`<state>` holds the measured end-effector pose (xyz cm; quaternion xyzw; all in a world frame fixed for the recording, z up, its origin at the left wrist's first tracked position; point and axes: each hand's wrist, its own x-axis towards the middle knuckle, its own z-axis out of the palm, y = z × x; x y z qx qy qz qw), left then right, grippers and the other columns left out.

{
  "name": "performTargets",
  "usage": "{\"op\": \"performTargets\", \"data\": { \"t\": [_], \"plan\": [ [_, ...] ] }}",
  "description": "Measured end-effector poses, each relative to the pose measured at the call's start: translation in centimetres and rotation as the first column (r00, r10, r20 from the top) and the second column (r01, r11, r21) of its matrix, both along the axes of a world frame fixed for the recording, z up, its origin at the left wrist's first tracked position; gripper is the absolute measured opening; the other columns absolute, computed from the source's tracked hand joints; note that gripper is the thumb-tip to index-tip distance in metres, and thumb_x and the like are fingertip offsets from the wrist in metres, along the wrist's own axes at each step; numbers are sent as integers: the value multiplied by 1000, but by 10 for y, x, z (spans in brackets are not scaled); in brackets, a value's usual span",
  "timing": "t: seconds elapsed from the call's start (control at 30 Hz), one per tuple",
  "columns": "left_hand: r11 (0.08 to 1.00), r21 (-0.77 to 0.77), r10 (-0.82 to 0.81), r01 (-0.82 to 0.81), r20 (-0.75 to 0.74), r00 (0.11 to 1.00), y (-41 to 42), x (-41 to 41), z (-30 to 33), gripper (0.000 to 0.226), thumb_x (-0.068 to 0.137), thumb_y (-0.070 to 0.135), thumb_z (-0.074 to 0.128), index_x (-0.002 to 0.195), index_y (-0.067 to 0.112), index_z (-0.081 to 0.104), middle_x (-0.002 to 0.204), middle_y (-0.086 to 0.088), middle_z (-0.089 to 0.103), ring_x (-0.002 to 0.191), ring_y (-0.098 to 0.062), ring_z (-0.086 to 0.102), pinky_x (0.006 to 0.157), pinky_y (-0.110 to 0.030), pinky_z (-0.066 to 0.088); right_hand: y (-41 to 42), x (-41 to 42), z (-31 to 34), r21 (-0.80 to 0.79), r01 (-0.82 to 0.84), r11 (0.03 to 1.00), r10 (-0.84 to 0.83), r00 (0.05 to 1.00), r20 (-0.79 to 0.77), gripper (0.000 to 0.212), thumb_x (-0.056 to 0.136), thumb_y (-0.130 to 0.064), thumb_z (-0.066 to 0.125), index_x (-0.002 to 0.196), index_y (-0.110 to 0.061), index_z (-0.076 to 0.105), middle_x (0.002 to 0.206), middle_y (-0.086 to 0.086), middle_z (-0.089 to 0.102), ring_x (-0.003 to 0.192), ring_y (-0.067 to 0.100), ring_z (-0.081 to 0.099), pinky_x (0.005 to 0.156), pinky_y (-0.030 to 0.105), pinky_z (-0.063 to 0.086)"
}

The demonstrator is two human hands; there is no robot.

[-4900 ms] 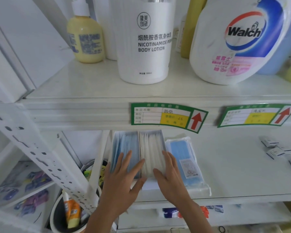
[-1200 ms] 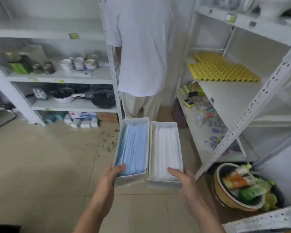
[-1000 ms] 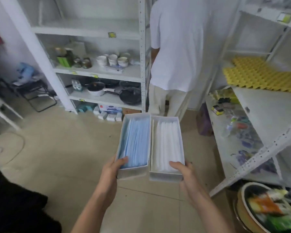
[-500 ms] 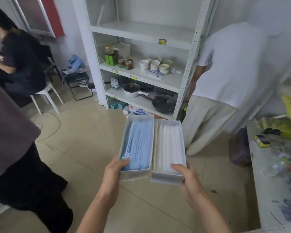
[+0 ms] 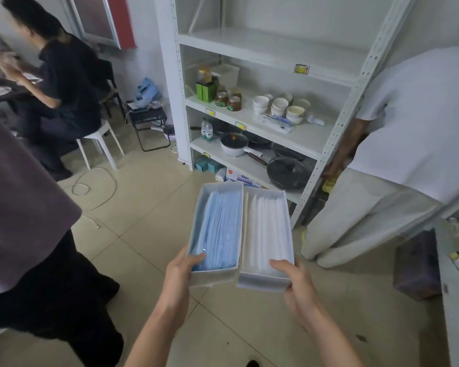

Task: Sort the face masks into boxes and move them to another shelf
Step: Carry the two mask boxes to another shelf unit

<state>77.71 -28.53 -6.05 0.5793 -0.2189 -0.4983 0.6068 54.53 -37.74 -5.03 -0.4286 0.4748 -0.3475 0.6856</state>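
So, two open white boxes are being carried side by side, touching along their long edges, out over the tiled floor. The left box is packed with blue face masks standing on edge, and it's gripped at its near left corner by the left hand, thumb hooked over the rim onto the masks. The right box is filled with white face masks and is clamped at its near right corner by the right hand, thumb laid inside the rim; the other fingers of both hands are wrapped under the boxes and mostly hidden.

Further off, a white metal shelf unit is seen with bowls, jars and pans on it. To the right of it a person in a white shirt is bent over. At far left someone in black is seated on a white stool.
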Motion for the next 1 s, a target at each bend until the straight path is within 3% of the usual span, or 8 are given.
{"op": "performTargets", "data": {
  "t": [0.33,0.43,0.53,0.6,0.73,0.8,0.9,1.0],
  "plan": [
    [996,22,80,-81,59,995,-108,38,-2,38,77,44,69,110,27,76,112,-7,77,104,-34,72,87,-62,54,-129,47,0,25,-99,995,99,995,10,47,59,-41,83,105,-44,73,106,-18,76,99,-4,68,89,32,42],
    [996,28,83,-87,122,989,-135,52,6,34,78,48,69,108,35,75,108,-1,78,98,-24,74,79,-46,58,-163,64,1,-7,-136,991,136,991,-6,48,62,-39,83,109,-41,73,109,-9,76,104,9,70,98,42,46],
    [996,26,75,-81,180,981,-159,70,13,28,80,46,67,106,37,73,107,2,78,94,-19,75,77,-40,58,-194,85,0,21,-130,991,130,991,-8,42,57,-40,84,98,-41,76,99,-12,77,95,7,71,95,42,47],
    [996,14,80,-85,198,977,-172,84,17,28,80,46,67,107,37,72,107,3,78,95,-19,75,78,-39,59,-211,102,-1,50,-134,990,134,991,3,43,56,-38,84,98,-31,76,94,-18,77,99,11,69,90,39,48],
    [994,-23,110,-107,236,966,-198,114,25,35,80,47,70,114,36,70,112,5,77,98,-13,74,68,-20,57,-244,139,1,74,-140,987,139,990,25,42,55,-37,84,94,-28,71,85,-21,76,97,9,66,82,32,45],
    [995,-36,101,-95,229,968,-211,134,25,39,81,49,72,118,36,69,116,5,76,103,-13,73,77,-25,55,-259,159,2,74,-153,985,152,988,23,43,57,-36,84,96,-26,68,87,-18,76,100,9,64,84,33,46],
    [995,-40,93,-87,192,977,-227,166,22,60,78,57,75,131,32,63,126,5,72,114,-17,69,94,-42,51,-278,190,5,79,-157,984,156,988,13,51,57,-37,83,104,-22,68,98,-6,77,111,23,64,104,47,46],
    [996,-50,88,-80,199,976,-245,197,19,54,79,53,75,127,32,65,122,2,74,110,-19,71,89,-40,52,-298,222,9,57,-213,975,212,977,12,53,62,-37,81,112,-25,69,111,-4,75,113,22,63,108,47,43]
  ]
}}
